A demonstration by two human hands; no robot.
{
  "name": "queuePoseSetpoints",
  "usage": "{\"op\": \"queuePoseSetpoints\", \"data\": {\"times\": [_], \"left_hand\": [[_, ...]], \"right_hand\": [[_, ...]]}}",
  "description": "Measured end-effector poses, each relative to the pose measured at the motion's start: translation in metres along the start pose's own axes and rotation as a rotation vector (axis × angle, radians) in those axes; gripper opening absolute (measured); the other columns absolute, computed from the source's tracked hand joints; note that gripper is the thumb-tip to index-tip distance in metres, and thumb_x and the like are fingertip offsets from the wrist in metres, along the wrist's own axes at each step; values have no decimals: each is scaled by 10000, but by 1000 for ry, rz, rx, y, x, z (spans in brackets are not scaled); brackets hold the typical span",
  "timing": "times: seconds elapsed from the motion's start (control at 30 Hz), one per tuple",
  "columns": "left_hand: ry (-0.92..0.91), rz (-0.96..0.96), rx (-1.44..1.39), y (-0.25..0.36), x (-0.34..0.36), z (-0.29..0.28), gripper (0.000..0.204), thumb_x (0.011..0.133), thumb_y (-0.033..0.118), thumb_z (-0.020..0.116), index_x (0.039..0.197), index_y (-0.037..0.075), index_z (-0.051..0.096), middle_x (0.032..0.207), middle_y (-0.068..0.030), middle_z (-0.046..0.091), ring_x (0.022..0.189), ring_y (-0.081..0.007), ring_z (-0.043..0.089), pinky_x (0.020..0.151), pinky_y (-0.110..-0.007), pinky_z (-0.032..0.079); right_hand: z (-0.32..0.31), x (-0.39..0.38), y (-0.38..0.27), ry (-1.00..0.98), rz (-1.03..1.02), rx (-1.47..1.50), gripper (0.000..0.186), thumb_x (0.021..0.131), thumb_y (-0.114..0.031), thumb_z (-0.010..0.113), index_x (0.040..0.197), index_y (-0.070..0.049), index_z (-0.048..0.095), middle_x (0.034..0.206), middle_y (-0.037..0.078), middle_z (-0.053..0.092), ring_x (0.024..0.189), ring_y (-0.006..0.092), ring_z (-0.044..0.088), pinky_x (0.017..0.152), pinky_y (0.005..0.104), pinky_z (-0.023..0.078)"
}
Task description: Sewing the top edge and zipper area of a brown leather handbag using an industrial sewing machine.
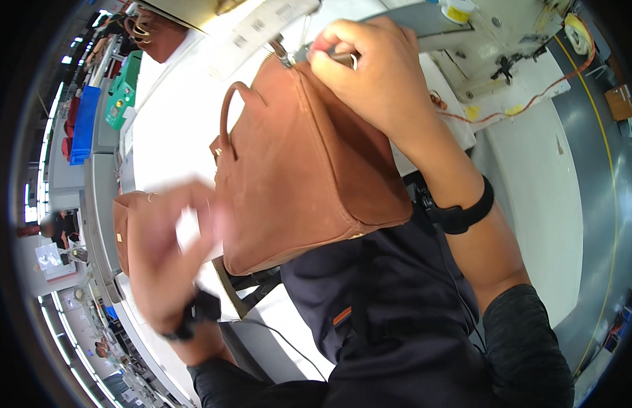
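Observation:
A brown leather bag with a rolled handle and piped seams stands tilted, its top edge at the presser foot of a pale sewing machine. Beside the foot, my right hand is closed with thumb and forefinger pinched at the bag's top; the exact bit between the fingertips is hidden. My left hand is smeared by motion at the bag's lower left, in front of another brown bag; whether it touches either bag is unclear.
At upper left lie a brown bag, a green box and a blue bin. A spool and an orange cord are at upper right. Co-workers sit far left. A yellow floor line runs along the right.

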State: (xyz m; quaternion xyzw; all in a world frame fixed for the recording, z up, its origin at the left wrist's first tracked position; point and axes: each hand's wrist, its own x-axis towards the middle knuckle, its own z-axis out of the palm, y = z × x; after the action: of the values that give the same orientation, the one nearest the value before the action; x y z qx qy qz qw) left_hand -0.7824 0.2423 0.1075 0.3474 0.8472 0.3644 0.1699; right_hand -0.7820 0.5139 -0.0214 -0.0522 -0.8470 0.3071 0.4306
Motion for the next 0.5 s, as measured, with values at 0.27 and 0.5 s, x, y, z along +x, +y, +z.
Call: {"op": "queuePoseSetpoints", "data": {"times": [0.27,0.5], "left_hand": [[-412,-342,-692,-47,-99,80,1162,901,921,178,1153,-86,702,1086,-172,737,930,-254,689,761,-314,513],[-126,-397,-1256,-61,-103,102,1200,923,864,-46,935,-74,702,883,-197,733,800,-271,695,713,-330,514]], "right_hand": [[-10,5,-5,-74,18,127,169,834,-172,719,844,-3,719,725,179,689,651,352,657,639,429,512],[-8,6,-10,-43,2,115,183,855,-216,729,872,-36,752,740,128,722,604,273,647,613,370,498]]}}
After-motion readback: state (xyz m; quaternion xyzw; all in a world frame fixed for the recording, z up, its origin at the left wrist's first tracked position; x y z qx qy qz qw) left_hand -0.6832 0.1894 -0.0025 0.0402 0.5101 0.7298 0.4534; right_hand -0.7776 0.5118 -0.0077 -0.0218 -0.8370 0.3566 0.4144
